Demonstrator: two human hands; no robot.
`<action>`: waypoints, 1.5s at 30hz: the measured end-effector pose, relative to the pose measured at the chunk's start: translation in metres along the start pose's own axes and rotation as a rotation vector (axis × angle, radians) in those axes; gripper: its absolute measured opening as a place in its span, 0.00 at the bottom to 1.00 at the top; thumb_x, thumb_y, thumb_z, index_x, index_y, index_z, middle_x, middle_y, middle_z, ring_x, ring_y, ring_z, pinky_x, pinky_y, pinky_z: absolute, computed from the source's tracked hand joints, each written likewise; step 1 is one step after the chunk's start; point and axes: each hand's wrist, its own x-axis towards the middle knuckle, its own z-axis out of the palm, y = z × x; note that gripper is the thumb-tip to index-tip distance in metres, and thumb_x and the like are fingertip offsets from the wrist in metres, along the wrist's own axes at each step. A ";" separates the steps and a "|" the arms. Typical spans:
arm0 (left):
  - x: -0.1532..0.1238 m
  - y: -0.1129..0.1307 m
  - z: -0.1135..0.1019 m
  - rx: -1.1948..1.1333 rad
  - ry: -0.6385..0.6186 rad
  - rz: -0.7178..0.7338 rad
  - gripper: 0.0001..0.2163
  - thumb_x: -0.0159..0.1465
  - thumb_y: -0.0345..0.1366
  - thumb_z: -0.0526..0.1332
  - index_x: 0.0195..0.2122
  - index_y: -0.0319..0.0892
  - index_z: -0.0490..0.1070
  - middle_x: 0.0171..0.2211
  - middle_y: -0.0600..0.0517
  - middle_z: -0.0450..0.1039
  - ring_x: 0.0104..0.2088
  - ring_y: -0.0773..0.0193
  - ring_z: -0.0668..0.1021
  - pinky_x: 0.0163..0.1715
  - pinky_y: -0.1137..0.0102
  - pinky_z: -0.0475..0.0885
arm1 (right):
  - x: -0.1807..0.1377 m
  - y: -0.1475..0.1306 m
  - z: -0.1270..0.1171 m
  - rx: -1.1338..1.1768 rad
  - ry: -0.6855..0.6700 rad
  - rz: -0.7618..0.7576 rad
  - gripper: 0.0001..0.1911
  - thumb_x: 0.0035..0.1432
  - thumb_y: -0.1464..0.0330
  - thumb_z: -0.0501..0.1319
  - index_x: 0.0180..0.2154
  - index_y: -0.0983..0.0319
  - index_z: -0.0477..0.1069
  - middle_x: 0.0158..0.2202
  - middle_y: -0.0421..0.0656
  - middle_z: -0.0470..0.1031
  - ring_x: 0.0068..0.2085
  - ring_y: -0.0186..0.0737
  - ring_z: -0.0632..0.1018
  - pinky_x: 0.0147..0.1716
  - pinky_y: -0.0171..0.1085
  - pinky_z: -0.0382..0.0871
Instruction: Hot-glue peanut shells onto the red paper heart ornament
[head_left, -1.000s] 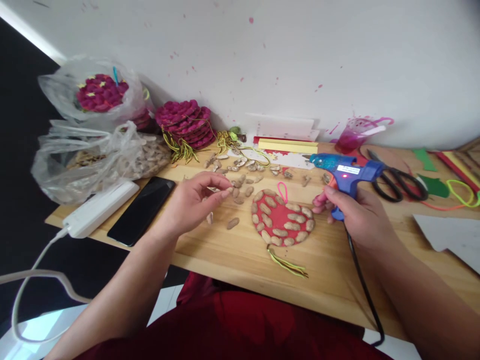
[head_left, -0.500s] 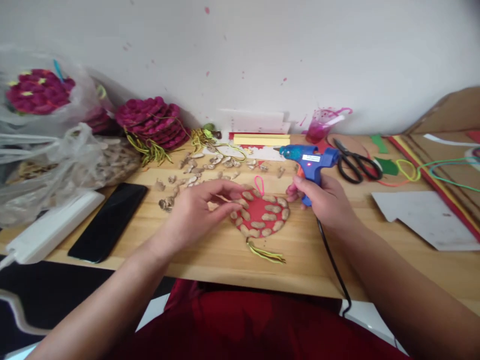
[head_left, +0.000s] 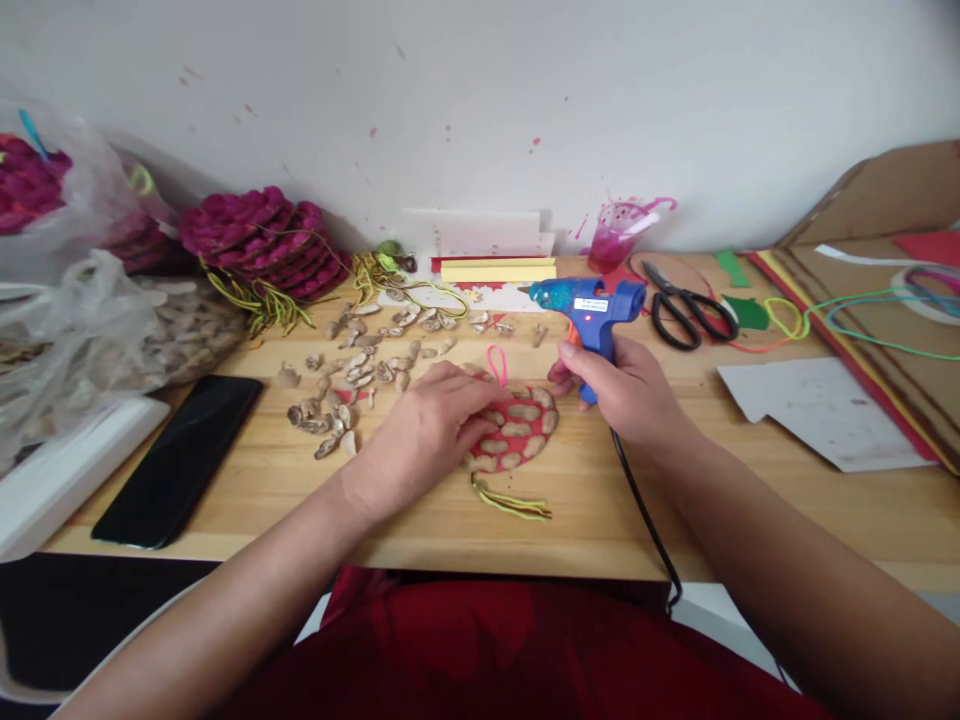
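My right hand [head_left: 626,385] is wrapped around the handle of a blue hot glue gun [head_left: 592,305], its nozzle pointing left above the table. A red disc [head_left: 516,450] lies below it, with peanut shells [head_left: 523,411] stuck around its rim and across its middle. A pink loop [head_left: 497,365] rises from the disc's far edge; a yellow-green tassel [head_left: 514,502] hangs at the near edge. My left hand [head_left: 435,420] reaches over the disc's left side, fingers bent together with the tips down on its middle. Whatever they pinch is hidden.
Loose shells [head_left: 360,370] lie left of the disc. A phone [head_left: 180,460], a white power strip [head_left: 75,470] and plastic bags [head_left: 90,330] are at left. Purple tasselled pieces [head_left: 262,240] stand behind. Scissors [head_left: 686,305], a cup [head_left: 615,235] and cardboard [head_left: 877,300] are at right.
My left hand has moved right, from the disc's left edge to over its middle, fingers closer together. The glue gun stays in my right hand. The view has shifted slightly.
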 end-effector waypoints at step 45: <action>-0.110 -0.072 -0.076 0.221 0.391 -0.441 0.12 0.70 0.41 0.60 0.47 0.46 0.82 0.43 0.47 0.83 0.45 0.56 0.80 0.49 0.61 0.73 | 0.010 0.014 -0.001 0.089 0.094 -0.003 0.14 0.55 0.56 0.71 0.27 0.59 0.79 0.31 0.48 0.80 0.30 0.46 0.82 0.18 0.35 0.65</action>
